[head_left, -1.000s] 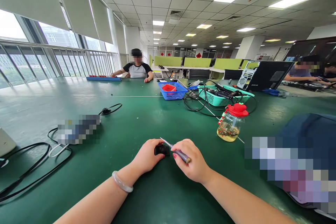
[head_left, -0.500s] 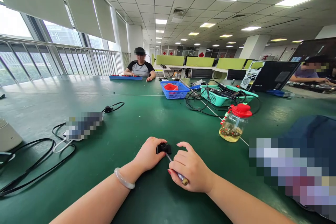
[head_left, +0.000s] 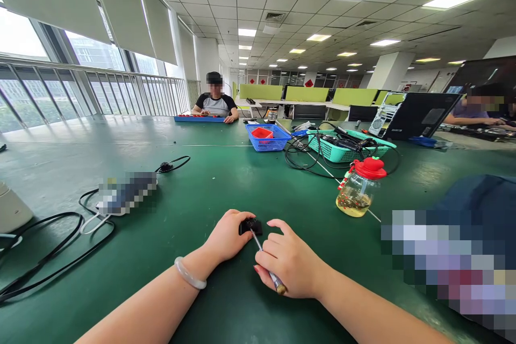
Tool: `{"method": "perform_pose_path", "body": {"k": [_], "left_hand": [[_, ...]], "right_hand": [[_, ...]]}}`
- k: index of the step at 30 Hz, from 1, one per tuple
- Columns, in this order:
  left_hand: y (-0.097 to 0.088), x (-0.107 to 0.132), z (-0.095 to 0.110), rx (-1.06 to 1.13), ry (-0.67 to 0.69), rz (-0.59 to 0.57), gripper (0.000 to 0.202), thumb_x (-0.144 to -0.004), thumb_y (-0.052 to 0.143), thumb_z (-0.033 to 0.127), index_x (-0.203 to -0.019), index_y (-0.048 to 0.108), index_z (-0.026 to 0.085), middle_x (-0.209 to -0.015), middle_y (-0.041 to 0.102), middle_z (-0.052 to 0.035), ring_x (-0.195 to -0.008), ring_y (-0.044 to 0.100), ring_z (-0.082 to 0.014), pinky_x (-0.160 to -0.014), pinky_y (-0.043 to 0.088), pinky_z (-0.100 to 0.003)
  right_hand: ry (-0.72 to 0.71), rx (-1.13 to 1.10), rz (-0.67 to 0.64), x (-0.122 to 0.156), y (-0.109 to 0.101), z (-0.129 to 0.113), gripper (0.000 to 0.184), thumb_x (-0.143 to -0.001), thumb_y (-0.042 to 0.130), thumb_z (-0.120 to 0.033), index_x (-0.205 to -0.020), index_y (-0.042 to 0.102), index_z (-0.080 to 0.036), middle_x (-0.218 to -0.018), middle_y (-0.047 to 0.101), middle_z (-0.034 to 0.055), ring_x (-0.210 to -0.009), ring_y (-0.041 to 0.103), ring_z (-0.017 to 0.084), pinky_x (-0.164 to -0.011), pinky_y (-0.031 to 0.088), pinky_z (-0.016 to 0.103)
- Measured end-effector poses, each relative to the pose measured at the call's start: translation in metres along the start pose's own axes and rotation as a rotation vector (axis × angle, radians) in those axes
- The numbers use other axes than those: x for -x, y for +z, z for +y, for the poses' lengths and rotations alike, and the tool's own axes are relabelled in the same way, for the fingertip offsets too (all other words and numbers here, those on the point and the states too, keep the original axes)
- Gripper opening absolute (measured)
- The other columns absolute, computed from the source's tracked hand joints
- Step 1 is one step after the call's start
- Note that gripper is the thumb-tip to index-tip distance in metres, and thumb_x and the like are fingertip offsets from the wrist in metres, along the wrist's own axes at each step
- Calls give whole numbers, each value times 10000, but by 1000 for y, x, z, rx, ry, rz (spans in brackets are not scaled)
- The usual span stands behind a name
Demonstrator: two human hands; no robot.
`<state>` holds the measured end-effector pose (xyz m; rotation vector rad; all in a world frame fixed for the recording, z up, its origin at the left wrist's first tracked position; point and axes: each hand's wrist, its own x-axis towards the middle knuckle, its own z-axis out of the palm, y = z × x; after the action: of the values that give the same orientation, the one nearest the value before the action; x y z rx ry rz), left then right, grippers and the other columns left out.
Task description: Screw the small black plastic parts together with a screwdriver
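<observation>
On the green tabletop, a small black rectangular part (head_left: 255, 227) lies between my hands. My left hand (head_left: 228, 235), with a pale bangle at the wrist, grips its left side between thumb and fingers. A slim metal screwdriver (head_left: 258, 243) is held in my right hand (head_left: 288, 260), its handle slanting down toward me with a brass-coloured end. Its tip meets the top of the black part near my left thumb. My right index finger is raised and curved, off the tool. Fine detail on the black part is too small to make out.
A glass jar with a red lid (head_left: 358, 193) stands to the right. Beyond are a blue basket (head_left: 269, 143) and a green basket (head_left: 342, 155) full of cables. Black cables (head_left: 44, 263) and a blurred item (head_left: 129, 193) lie left. A person (head_left: 217, 102) sits opposite behind a blue tray (head_left: 201, 119).
The screwdriver's tip has shifted slightly up and left on the black part, and its handle end has dropped a little. Across the table, the blue tray has moved slightly right.
</observation>
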<state>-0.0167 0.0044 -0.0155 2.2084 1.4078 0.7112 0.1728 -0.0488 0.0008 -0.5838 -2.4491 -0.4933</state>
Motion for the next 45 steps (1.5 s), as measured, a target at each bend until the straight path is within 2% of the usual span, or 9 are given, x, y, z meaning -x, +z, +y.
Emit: {"method": "perform_pose_path", "body": {"k": [5,24,32,40,45], "left_hand": [[0,0,0,-3,-4,4,398,-739,620,176,-1127,665,251,-1081,688,-53,-1099,572,-238,-995,458,-382],[2,0,0,-8,-4,3,386,-749,607,206,-1128,663,254,-1076,693,-48,-1103,567,-238,-995,454,-381],[1,0,-1,8,-10,4,407,-739,598,172,-1133,658,256,-1088,691,-45,-1111,567,-235,-1002,451,-378],[0,-2,-1,23,-70,8,413,-729,661,219,-1140,650,257,-1090,691,-45,-1073,606,-232,-989,464,-372],[-1,-3,-1,38,-64,6,413,-717,671,210,-1127,654,252,-1071,705,-37,-1056,604,-227,-968,472,-364]], "right_hand": [[-46,35,-21,1,4,-1,155,-818,496,-211,-670,544,-208,-579,520,-33,-558,429,128,-991,381,408],[24,46,7,3,4,0,194,-852,490,-199,-663,533,-202,-572,498,-38,-568,418,119,-1021,338,419],[-24,48,-106,2,6,0,134,-835,529,-222,-702,542,-211,-622,547,-27,-589,457,135,-1009,353,426],[62,11,54,2,0,8,179,-874,494,-192,-710,563,-206,-602,535,-37,-581,437,120,-1015,363,420],[82,5,96,2,2,9,164,-882,495,-187,-737,570,-204,-613,531,-41,-586,446,117,-1007,365,411]]}}
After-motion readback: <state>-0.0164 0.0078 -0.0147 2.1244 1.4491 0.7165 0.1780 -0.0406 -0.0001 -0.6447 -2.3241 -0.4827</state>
